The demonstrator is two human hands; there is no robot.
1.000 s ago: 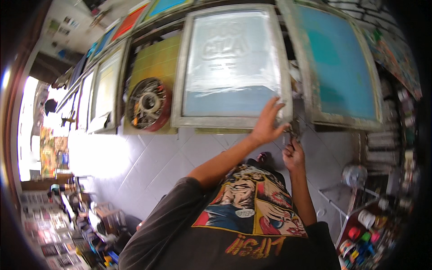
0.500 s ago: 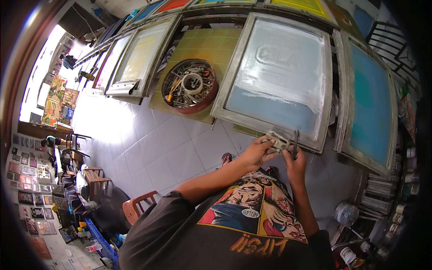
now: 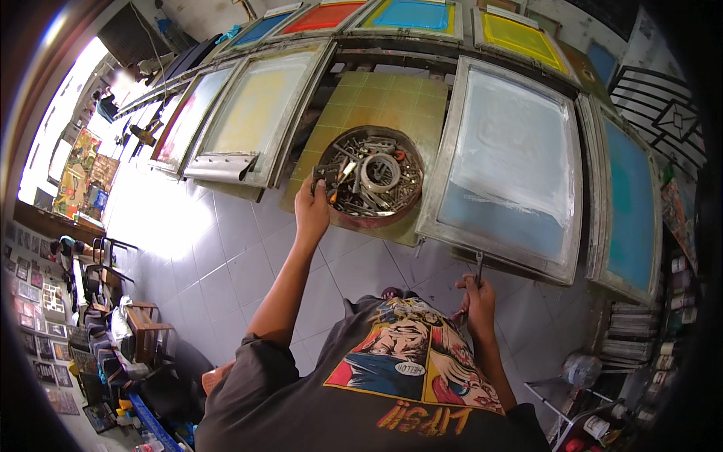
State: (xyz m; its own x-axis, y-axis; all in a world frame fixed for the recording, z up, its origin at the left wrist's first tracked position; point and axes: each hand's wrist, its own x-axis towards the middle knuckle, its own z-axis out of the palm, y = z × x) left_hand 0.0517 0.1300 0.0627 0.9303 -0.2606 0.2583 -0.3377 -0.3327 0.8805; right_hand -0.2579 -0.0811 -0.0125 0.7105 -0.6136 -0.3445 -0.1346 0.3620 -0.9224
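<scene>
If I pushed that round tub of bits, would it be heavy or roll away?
The tub is probably heavy, because metal parts crowd it. It likely won't roll, since it sits open side up. Those jumbled parts might rattle, though.

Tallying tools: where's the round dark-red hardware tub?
Head view, above centre: the tub sits on the green gridded board, left of the pale-blue framed screen, by the left hand.
</scene>
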